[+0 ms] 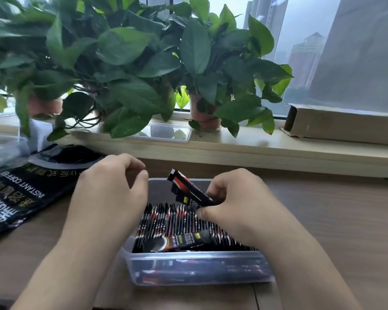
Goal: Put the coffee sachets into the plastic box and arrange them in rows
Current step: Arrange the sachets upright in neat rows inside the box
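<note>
A clear plastic box [195, 270] stands on the wooden table in front of me. Inside it, several black-and-red coffee sachets [166, 218] stand on edge in a row, and one sachet [179, 239] lies flat across them near the front. My right hand [238, 204] pinches a few sachets [189, 189] and holds them tilted above the box's far half. My left hand [112, 186] hovers over the box's left rim, fingers curled with thumb and fingertips close together; it seems to hold nothing.
A large black instant-coffee bag [25, 191] lies at the left. A clear container [0, 148] sits at the far left. Potted plants [126, 63] and a clear lid [166, 133] fill the windowsill, with a cardboard box [341, 124] at the right.
</note>
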A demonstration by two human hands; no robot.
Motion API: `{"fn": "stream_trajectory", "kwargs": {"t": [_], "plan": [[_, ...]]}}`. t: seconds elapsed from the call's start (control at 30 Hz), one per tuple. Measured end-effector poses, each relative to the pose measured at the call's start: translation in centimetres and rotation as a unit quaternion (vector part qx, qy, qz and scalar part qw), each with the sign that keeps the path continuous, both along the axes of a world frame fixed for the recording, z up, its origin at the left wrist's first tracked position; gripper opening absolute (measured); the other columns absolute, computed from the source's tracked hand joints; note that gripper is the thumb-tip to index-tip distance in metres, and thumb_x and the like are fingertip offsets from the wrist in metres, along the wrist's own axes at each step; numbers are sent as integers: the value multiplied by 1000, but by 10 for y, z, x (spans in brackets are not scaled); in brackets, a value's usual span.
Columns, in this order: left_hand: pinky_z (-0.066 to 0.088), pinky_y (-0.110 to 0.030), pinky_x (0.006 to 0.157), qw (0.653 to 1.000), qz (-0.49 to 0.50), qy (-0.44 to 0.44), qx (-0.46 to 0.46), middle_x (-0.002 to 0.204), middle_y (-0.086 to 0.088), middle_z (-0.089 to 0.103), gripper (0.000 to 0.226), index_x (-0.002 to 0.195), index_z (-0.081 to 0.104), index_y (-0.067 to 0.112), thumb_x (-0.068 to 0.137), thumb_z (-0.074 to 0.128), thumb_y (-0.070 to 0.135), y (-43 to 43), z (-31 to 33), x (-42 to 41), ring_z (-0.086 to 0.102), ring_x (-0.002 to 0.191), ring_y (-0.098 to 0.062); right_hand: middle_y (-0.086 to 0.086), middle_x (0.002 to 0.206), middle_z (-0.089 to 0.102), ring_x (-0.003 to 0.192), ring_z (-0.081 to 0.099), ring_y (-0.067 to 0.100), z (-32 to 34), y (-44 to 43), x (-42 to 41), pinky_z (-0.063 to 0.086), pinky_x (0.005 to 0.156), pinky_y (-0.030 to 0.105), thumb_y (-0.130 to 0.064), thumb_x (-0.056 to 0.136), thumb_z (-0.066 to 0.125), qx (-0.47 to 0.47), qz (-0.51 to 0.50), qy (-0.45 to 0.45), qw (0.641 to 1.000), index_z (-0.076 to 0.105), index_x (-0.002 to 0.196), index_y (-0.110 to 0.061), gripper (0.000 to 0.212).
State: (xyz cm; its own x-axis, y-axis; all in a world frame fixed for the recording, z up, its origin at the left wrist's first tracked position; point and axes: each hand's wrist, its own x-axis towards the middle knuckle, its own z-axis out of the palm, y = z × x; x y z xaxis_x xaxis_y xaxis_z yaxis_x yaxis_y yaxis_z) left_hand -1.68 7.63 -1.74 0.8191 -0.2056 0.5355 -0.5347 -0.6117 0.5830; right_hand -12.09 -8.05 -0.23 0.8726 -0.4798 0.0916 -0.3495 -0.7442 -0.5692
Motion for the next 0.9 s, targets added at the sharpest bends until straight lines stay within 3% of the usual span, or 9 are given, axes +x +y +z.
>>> {"fn": "stream_trajectory", "kwargs": {"t": [0.13, 0.2, 0.27, 0.37, 0.5, 0.67, 0.8, 0.9], "plan": [[30, -8, 57, 993, -71, -25, 86, 61, 24, 59, 13, 74, 75, 30, 79, 79, 18, 4, 14, -12, 52, 61, 9, -5, 64, 63, 56, 55, 10, 11, -12, -17, 40, 50, 23, -32, 73, 84, 30, -46, -101, 993, 70, 72, -21, 18], [32, -4, 56, 983, -110, -8, 148, 59, 22, 61, 11, 71, 76, 32, 79, 80, 25, 3, 17, -15, 56, 62, 8, -6, 65, 64, 58, 57, 10, 12, -17, -22, 42, 51, 23, -31, 74, 84, 40, -66, -133, 988, 70, 72, -21, 17], [45, -10, 63, 966, -140, -4, 219, 65, 18, 68, 6, 76, 78, 32, 81, 78, 36, 0, 17, -17, 61, 70, 4, -6, 65, 66, 60, 60, 10, 12, -20, -24, 43, 54, 23, -30, 73, 85, 47, -83, -165, 982, 71, 70, -22, 17], [55, -26, 78, 941, -151, 22, 303, 77, 12, 69, 23, 85, 78, 30, 78, 77, 52, -5, 16, -21, 61, 81, -1, -7, 61, 66, 58, 59, 8, 7, -23, -24, 41, 54, 23, -29, 73, 86, 57, -107, -203, 972, 71, 69, -22, 17], [52, -18, 71, 919, -181, 76, 342, 84, 12, 69, 37, 98, 76, 30, 71, 83, 54, -12, 9, -22, 54, 72, 3, -6, 61, 67, 62, 61, 11, 1, -24, -23, 44, 57, 24, -29, 71, 87, 66, -126, -247, 959, 70, 66, -22, 19], [37, -6, 52, 901, -213, 114, 361, 88, 13, 74, 34, 103, 75, 31, 73, 86, 43, -19, 6, -17, 56, 65, 3, -9, 58, 67, 55, 57, 5, -3, -23, -26, 42, 54, 22, -29, 71, 87, 78, -130, -257, 954, 70, 65, -23, 19], [45, -16, 59, 896, -227, 109, 365, 81, 14, 71, 21, 92, 76, 31, 74, 86, 38, -21, 4, -14, 59, 68, 0, -10, 59, 67, 55, 57, 5, -6, -25, -28, 41, 54, 22, -28, 72, 87, 80, -133, -259, 953, 70, 65, -23, 19], [38, -13, 53, 895, -244, 119, 354, 68, 14, 65, 15, 76, 71, 31, 75, 85, 32, -21, 3, -12, 57, 59, -1, -12, 58, 67, 53, 56, 6, -8, -28, -29, 42, 53, 22, -28, 71, 87, 89, -137, -266, 950, 69, 65, -23, 19]]}}
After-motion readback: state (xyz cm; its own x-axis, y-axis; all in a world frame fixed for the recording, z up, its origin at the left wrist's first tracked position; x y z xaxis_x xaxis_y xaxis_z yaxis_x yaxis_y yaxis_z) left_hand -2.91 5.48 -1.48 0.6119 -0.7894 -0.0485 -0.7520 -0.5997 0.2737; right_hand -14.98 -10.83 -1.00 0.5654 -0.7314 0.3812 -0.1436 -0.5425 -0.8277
